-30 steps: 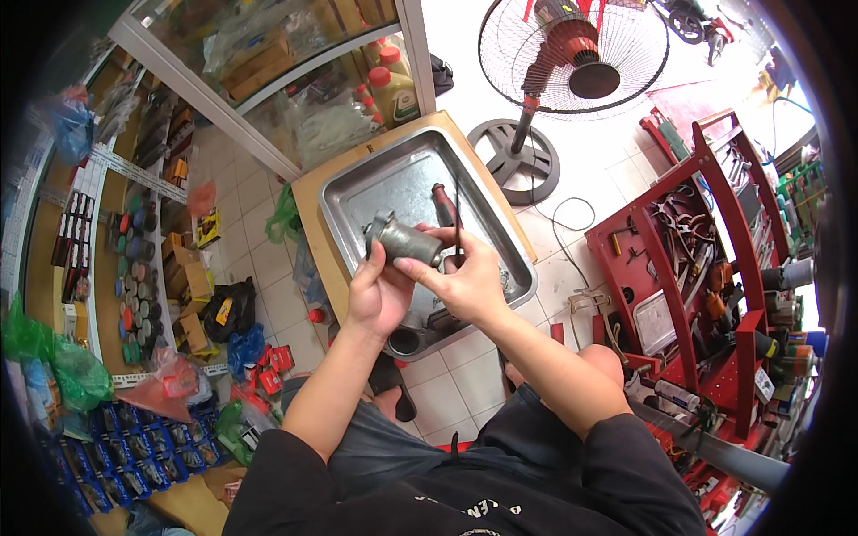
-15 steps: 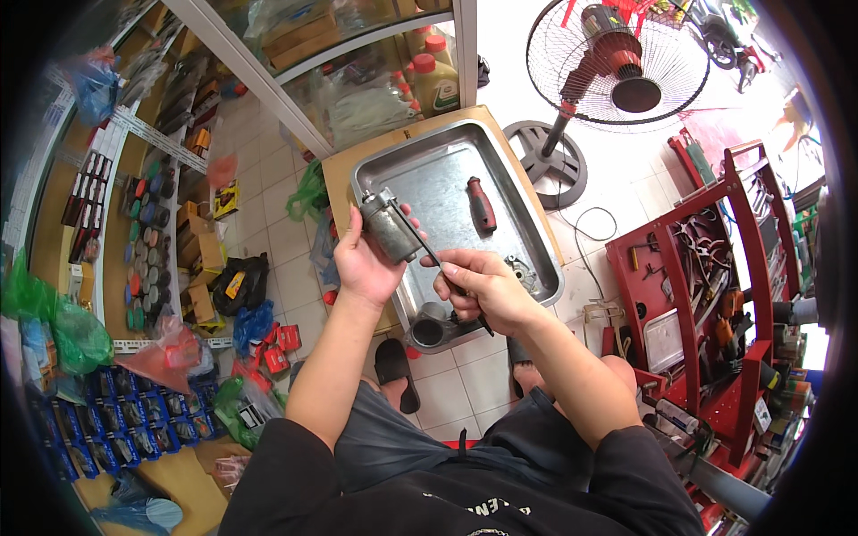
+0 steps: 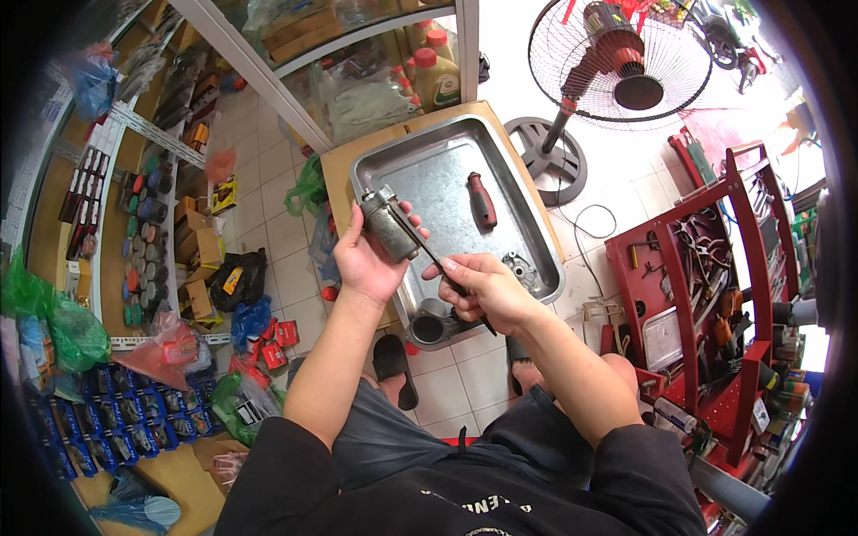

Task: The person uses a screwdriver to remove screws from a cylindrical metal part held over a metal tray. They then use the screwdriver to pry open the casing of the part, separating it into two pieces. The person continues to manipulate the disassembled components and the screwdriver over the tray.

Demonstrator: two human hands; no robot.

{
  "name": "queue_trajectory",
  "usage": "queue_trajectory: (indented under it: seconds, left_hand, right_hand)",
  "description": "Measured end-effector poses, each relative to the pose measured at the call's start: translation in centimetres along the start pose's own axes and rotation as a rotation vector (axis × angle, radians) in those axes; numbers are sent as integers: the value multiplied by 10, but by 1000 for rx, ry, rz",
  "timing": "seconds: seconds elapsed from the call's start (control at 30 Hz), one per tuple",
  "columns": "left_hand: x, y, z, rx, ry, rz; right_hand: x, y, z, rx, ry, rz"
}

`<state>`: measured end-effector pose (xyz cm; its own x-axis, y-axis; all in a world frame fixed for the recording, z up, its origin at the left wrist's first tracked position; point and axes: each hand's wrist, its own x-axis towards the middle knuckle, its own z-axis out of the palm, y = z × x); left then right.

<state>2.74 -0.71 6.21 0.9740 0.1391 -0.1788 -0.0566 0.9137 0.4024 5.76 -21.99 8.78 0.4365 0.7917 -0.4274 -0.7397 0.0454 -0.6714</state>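
My left hand [image 3: 369,261] is wrapped around a cylindrical grey metal motor [image 3: 390,228], tilted above the near left part of a steel tray [image 3: 427,143]. In my right hand [image 3: 487,290] is a thin dark rod-shaped tool [image 3: 429,253], gripped between thumb and fingers. It slants up along the motor's right side, its tip against or close to the casing; my fingers hide its middle. On the tray lies a screwdriver with a red and black handle [image 3: 482,202]. Below my right hand, a metal part with a round opening [image 3: 429,330] rests at the tray's near edge.
A small metal cover [image 3: 518,268] lies in the tray, beside my right hand. Cardboard [image 3: 336,174] sits beneath the tray. A standing fan [image 3: 617,71] is at the far right, a red tool rack [image 3: 688,268] to the right, stocked shelves [image 3: 134,232] to the left.
My hands and the motor stay nearly in place. The tool in my right hand has shifted slightly in angle along the motor's side.
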Motion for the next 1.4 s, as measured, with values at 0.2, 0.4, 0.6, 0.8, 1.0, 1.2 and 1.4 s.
queue_trajectory:
  seconds: [0.2, 0.4, 0.6, 0.8, 1.0, 1.2, 1.4]
  left_hand:
    - [0, 0, -1, 3, -11, -5]
    - [0, -4, -2, 28, -85, -7]
    - [-2, -17, -2, 101, -54, 104]
    - [-2, -29, -5, 235, 30, 254]
    - [-1, -17, -1, 231, -13, 214]
    - [-4, -13, -3, 223, -10, 170]
    - [-4, -16, 1, 218, -36, 143]
  right_hand:
    - [0, -1, 1, -14, -9, 10]
    - [-2, 0, -7, 253, -191, 133]
    - [5, 9, -7, -703, 191, -334]
    - [6, 23, 11, -1013, 493, -573]
    - [13, 18, -13, -447, 233, -219]
    - [1, 3, 5, -260, 215, -27]
    - [4, 5, -12, 42, 49, 43]
